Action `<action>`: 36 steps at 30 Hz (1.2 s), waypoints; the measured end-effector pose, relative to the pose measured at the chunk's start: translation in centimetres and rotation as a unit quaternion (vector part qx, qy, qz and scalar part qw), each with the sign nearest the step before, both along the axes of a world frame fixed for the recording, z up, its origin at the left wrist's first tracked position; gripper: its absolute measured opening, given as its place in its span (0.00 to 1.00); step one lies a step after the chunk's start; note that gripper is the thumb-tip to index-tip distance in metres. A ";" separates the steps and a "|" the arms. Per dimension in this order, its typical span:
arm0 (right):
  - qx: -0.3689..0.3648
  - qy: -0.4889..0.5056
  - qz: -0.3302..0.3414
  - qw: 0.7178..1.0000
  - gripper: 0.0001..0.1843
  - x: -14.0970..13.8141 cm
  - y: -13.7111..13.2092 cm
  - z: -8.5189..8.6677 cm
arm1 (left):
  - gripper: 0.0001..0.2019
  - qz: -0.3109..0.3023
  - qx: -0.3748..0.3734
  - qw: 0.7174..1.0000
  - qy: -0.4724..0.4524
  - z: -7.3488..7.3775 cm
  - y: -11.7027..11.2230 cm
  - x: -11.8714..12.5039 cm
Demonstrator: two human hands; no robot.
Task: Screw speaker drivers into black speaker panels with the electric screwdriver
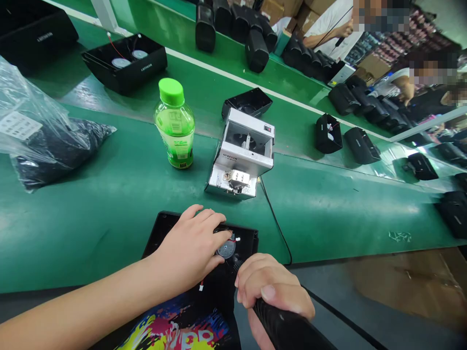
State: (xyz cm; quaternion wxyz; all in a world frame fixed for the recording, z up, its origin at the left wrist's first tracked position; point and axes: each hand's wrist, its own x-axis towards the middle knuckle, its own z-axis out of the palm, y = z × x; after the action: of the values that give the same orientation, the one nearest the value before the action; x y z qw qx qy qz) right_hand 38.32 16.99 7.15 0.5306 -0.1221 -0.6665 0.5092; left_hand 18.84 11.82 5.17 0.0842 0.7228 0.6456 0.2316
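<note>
A glossy green bench (328, 204) runs across the view; toward its left end a clear plastic bag (47, 131) with dark contents slumps on the surface; at the near edge, about midway along, lies an open black plastic housing (160, 233), partly hidden by the hands; beyond it, farther from that edge, stands a silver boxy metal machine (241, 155), a thin black cable (274, 214) trailing from its right side to the near edge; left of the machine a clear bottle with a bright green cap and label (175, 129) stands upright; the right hand (277, 287) is clenched around a thick black ribbed tool handle (288, 325), just past the near edge, its shaft pointing into the housing; the left hand (197, 240) reaches over the housing, fingers loosely bent, forefinger and thumb at the rim of a round grey speaker (226, 249); whether they grip it or merely rest there, I cannot tell; nearest the bench's edge, a small white connector (201, 287) shows below the left hand.
</note>
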 end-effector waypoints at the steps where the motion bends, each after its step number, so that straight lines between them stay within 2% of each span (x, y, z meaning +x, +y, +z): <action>1: -0.003 -0.006 -0.008 1.000 0.14 0.0 -0.1 -0.1 | 0.25 0.001 0.006 1.000 0.001 -0.1 -0.1 0.0; 4: -0.049 -0.033 -0.038 0.998 0.13 -0.2 -0.2 -0.3 | 0.22 -0.004 0.026 1.000 -0.002 -0.3 -0.3 0.0; 6: -0.071 -0.022 -0.044 0.996 0.10 -0.6 0.0 0.0 | 0.14 -0.018 0.034 0.999 -0.009 -0.4 -0.7 0.0; 7: -0.081 -0.009 -0.047 0.996 0.13 -0.8 0.3 0.3 | 0.10 -0.029 0.037 0.999 -0.012 -0.5 -1.0 0.0; 8: -0.091 0.004 -0.053 0.994 0.22 -1.0 0.7 0.9 | 0.07 -0.039 0.038 0.998 -0.013 -0.6 -1.4 0.0; 10: -0.124 0.021 -0.055 0.991 0.38 -1.4 1.9 2.9 | 0.06 -0.038 0.051 0.998 -0.005 -0.8 -2.1 0.1; 11: -0.142 0.027 -0.053 0.988 0.41 -1.5 2.7 4.2 | 0.06 -0.029 0.063 0.998 0.002 -0.8 -2.5 0.2; 13: -0.149 0.048 -0.040 0.987 0.37 -2.1 4.6 6.9 | 0.08 0.000 0.093 0.996 0.009 -0.8 -3.2 0.5; 16: -0.063 0.090 -0.041 0.993 0.39 -4.4 8.1 9.3 | 0.09 0.022 0.129 0.991 -0.001 -0.9 -3.9 0.9; 18: 0.015 0.110 -0.018 0.994 0.39 -7.0 10.4 9.2 | 0.08 0.010 0.140 0.990 -0.017 -1.0 -4.1 1.1; 20: 0.064 0.109 0.017 0.992 0.38 -9.6 12.2 8.1 | 0.06 -0.007 0.141 0.990 -0.021 -1.3 -4.2 1.2; 22: 0.066 0.081 0.045 0.993 0.38 -11.6 13.3 6.9 | 0.12 -0.014 0.139 0.990 -0.018 -1.4 -4.3 1.1; 25: 0.012 0.038 0.042 0.998 0.39 -13.0 13.7 5.9 | 0.21 -0.023 0.123 0.992 -0.016 -1.5 -4.4 0.9; 29: -0.059 0.015 -0.006 0.998 0.41 -12.5 13.2 6.3 | 0.24 -0.039 0.106 0.994 -0.005 -1.4 -4.7 0.5; 33: -0.076 0.020 0.011 0.997 0.44 -9.8 10.7 7.5 | 0.24 -0.051 0.110 0.992 0.019 -1.5 -4.8 0.5; 35: -0.088 0.036 -0.003 0.995 0.37 -7.9 8.5 8.2 | 0.20 -0.051 0.116 0.991 0.041 -1.4 -4.7 0.5; 36: -0.096 0.030 -0.019 0.995 0.29 -7.1 7.3 8.4 | 0.17 -0.049 0.122 0.990 0.052 -1.3 -4.7 0.6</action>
State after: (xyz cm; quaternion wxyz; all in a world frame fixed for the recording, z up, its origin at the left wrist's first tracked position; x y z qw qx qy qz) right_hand 31.26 24.33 15.54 0.5464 -0.1696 -0.5959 0.5636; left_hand 19.41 7.11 3.84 -0.0267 0.7697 0.5797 0.2662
